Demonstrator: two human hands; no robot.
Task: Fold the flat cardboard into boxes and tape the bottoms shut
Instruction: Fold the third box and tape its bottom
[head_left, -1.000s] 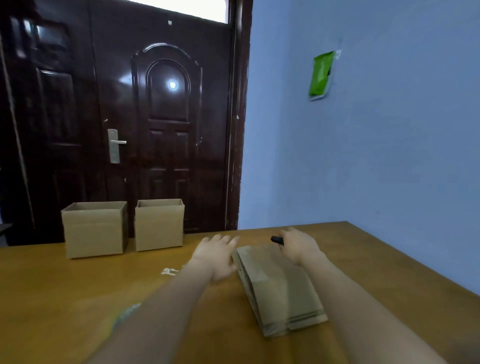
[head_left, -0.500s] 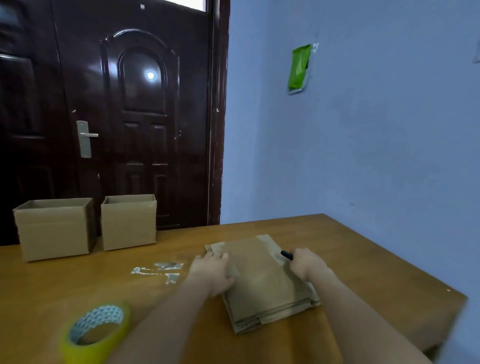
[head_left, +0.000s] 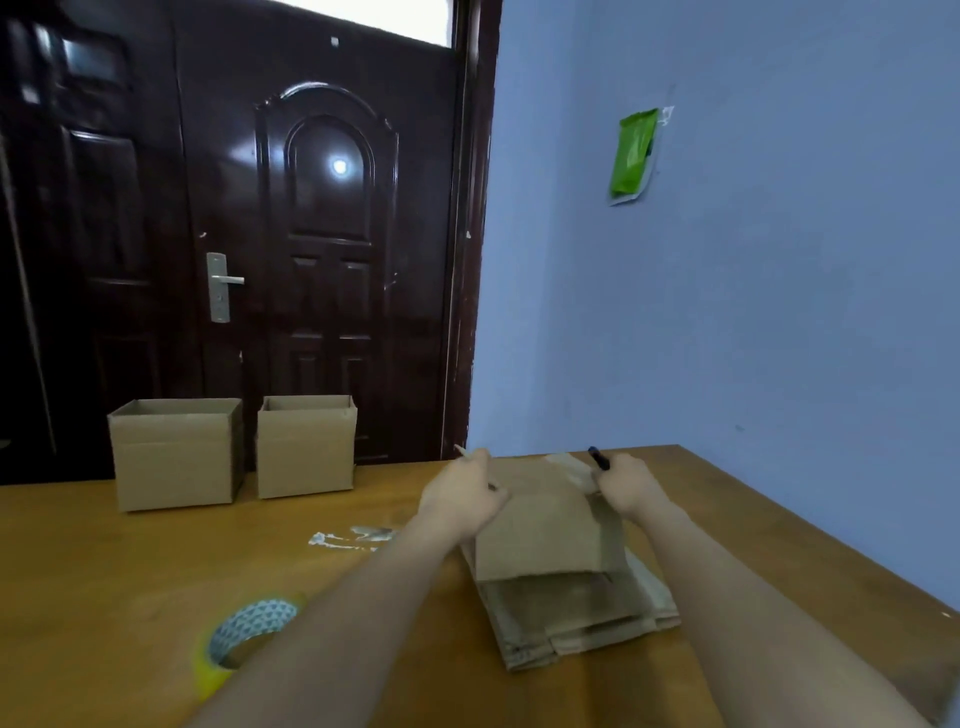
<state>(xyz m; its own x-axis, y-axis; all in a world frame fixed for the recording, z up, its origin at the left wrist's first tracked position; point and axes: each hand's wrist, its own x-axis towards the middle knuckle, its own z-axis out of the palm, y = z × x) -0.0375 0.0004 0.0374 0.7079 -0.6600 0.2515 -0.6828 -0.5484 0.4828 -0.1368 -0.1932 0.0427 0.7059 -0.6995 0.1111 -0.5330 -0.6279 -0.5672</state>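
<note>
Two finished boxes (head_left: 176, 453) (head_left: 306, 446) stand at the tabletop's far left edge. Both hands, left hand (head_left: 460, 501) and right hand (head_left: 631, 488), grip the top flat cardboard sheet (head_left: 545, 525), lifting it off the stack (head_left: 576, 616) near the right edge; the right also holds a dark pen (head_left: 598, 458). Folding and taping remain, tape roll (head_left: 244, 636) untouched.

Dark panelled door (head_left: 322, 260) with metal handle (head_left: 221, 286), blue wall (head_left: 753, 286), green packet (head_left: 632, 151)

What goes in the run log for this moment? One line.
both hands lifting top flat cardboard off stack | tape roll idle | two boxes done
</note>
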